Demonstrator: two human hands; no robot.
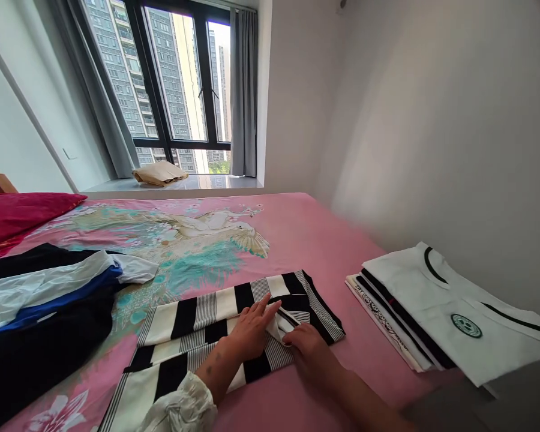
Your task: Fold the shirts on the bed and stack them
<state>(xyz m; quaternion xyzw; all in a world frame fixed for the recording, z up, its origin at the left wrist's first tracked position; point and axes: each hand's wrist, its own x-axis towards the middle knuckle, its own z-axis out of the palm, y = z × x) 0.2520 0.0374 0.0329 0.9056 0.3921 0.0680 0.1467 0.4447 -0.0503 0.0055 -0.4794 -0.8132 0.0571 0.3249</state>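
A black-and-white striped shirt (225,303) lies partly folded on the pink bed sheet, in the lower middle of the view. My left hand (254,327) rests on it with fingers stretched out, pressing lightly near the collar area. Just to its right, my right hand (308,345) pinches a fold of the striped cloth between thumb and fingers. One layer of the cloth is raised between the two hands. Part of the shirt's near side is hidden behind my left forearm and its white sleeve.
A stack of folded shirts (432,306), a white one with a round green badge on top, lies at right. Loose black, white and blue clothes (63,294) lie at left. Beyond are a red pillow (22,219), the patterned bed sheet (292,225) and a beige cloth bundle (161,173).
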